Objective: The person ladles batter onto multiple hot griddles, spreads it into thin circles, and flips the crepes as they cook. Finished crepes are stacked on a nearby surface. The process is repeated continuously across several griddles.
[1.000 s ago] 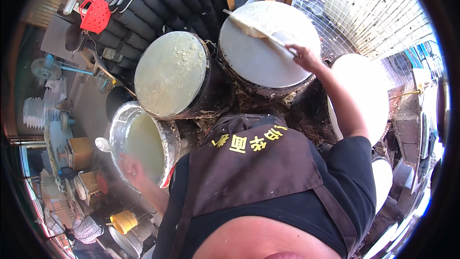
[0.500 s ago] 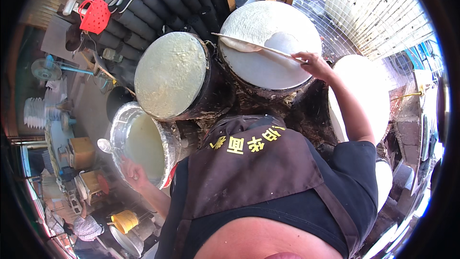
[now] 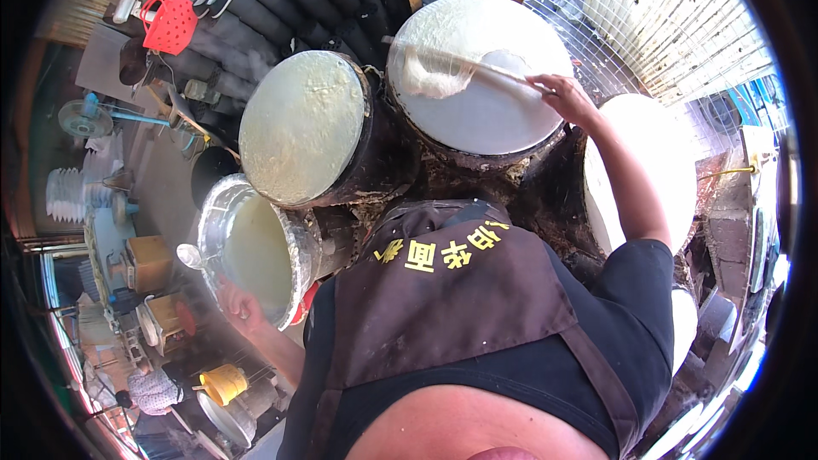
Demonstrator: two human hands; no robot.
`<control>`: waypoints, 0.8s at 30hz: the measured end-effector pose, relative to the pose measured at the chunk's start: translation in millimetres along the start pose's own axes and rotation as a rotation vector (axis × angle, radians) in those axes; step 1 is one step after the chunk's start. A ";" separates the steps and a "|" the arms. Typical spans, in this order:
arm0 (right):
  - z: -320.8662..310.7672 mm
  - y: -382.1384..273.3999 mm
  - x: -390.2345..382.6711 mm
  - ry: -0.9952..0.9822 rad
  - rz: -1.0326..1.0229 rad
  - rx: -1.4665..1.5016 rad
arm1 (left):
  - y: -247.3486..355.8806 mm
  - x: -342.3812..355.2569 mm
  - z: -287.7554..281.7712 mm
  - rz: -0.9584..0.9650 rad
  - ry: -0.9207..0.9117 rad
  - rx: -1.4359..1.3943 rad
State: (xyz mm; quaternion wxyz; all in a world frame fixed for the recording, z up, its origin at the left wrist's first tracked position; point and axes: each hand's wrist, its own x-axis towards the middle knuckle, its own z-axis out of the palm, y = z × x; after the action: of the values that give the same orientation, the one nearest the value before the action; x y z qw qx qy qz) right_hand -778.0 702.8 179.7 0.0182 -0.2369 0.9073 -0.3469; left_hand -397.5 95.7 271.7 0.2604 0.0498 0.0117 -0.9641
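My right hand point(image 3: 566, 100) is closed round one end of a long thin stick point(image 3: 504, 74). The stick reaches left across a round steaming surface point(image 3: 477, 132) atop a dark drum. A thin pale sheet point(image 3: 436, 77) hangs from its far half, bunched just above that surface. A whitish layer covers the back of the surface. My left hand point(image 3: 242, 307) is beside the near rim of a large bucket point(image 3: 308, 266), its fingers loosely apart and holding nothing I can see. Cloudy pale liquid point(image 3: 258, 247) stands in the bucket.
Left of the steaming surface is another round drum top point(image 3: 302, 128), coated pale. A bright white round top point(image 3: 648, 162) is under my right forearm. A ladle-like white thing point(image 3: 189, 255) sticks out past the bucket's left rim. A red basket point(image 3: 169, 25) stands far left.
The stick has moved slightly up and away from me, with the sheet hanging more loosely from it. My right hand has shifted a little rightward and farther off. My left hand has barely moved.
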 end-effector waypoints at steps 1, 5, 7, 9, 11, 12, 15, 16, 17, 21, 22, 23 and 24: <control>6.3 3.8 4.3 0.042 -0.017 -0.010 | -1.2 -0.7 1.1 0.002 0.013 -0.006; 9.1 -19.2 -16.9 -0.102 -0.114 0.001 | -12.1 -13.3 9.4 0.049 0.038 0.007; -9.0 -26.4 -30.1 -0.174 -0.029 -0.053 | -18.7 -19.0 9.9 0.065 0.042 0.020; -12.6 -6.9 -27.0 -0.170 -0.034 0.012 | -20.3 -26.4 11.0 0.065 0.051 0.024; -6.3 1.0 -13.0 -0.027 -0.066 -0.003 | -27.8 -30.2 13.3 0.043 0.059 0.013; -5.7 3.4 -11.8 -0.045 -0.052 -0.034 | -31.3 -31.2 14.0 0.031 0.062 0.006; 0.4 0.9 -24.1 -0.124 -0.127 -0.015 | -29.2 -29.7 13.7 -0.001 0.059 0.016; 1.5 -0.1 -35.9 -0.149 -0.111 -0.010 | -27.9 -27.6 13.9 -0.005 0.074 0.023; -3.2 -7.2 -46.9 -0.173 -0.038 -0.079 | -25.4 -32.5 12.1 0.007 0.085 0.021; -35.1 -21.2 -117.6 -0.110 0.138 -0.096 | -21.2 -22.0 9.1 -0.023 0.123 -0.037; -39.6 -21.3 -137.6 -0.070 0.146 -0.092 | -19.2 -20.4 8.1 -0.027 0.131 -0.038; -43.4 -19.8 -157.3 -0.029 0.159 -0.089 | -17.5 -16.9 7.2 -0.036 0.142 -0.040; -42.5 -19.8 -171.8 0.041 0.029 -0.092 | -15.2 -13.3 5.9 -0.047 0.156 -0.043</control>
State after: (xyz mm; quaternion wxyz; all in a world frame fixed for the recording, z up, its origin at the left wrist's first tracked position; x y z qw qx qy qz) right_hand -625.8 792.4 201.9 -0.0063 -0.2174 0.9258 -0.3093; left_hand -394.2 115.2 278.8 0.2370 0.1189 0.0536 -0.9627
